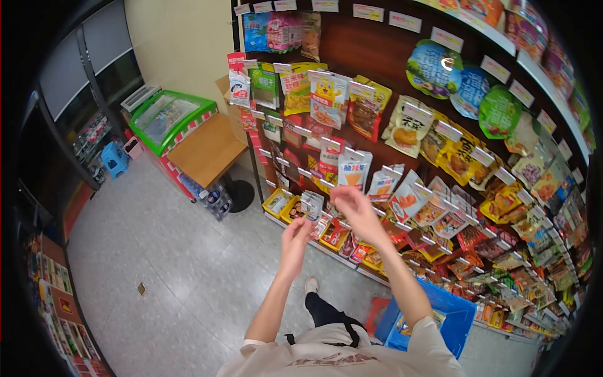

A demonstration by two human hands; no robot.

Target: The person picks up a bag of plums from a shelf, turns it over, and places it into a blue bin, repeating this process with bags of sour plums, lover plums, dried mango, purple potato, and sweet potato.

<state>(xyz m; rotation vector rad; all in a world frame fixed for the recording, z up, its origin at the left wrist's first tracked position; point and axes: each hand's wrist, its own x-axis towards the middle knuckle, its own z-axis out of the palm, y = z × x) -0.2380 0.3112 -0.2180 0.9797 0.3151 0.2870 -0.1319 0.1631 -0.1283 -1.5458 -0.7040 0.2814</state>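
My left hand point(298, 240) is raised before the snack rack, fingers pinched together at the lower edge of a small silver-grey packet point(311, 204). Just to the right and a little higher, my right hand point(355, 210) has its thumb and fingers curled close together; what they hold, if anything, I cannot make out. Behind and above the right hand hangs a white snack bag with blue and red lettering point(353, 167). A similar white bag point(385, 182) hangs to its right. Below the hands, yellow bins point(331, 237) hold small packets along the rack's bottom.
A blue crate point(453, 301) with packets inside stands on the floor by my right side. To the left are a wooden table point(207, 147), a green-rimmed chest freezer point(173, 119), wrapped bottles point(217, 202) and a blue stool point(115, 159). Hooks with price tags jut from the rack.
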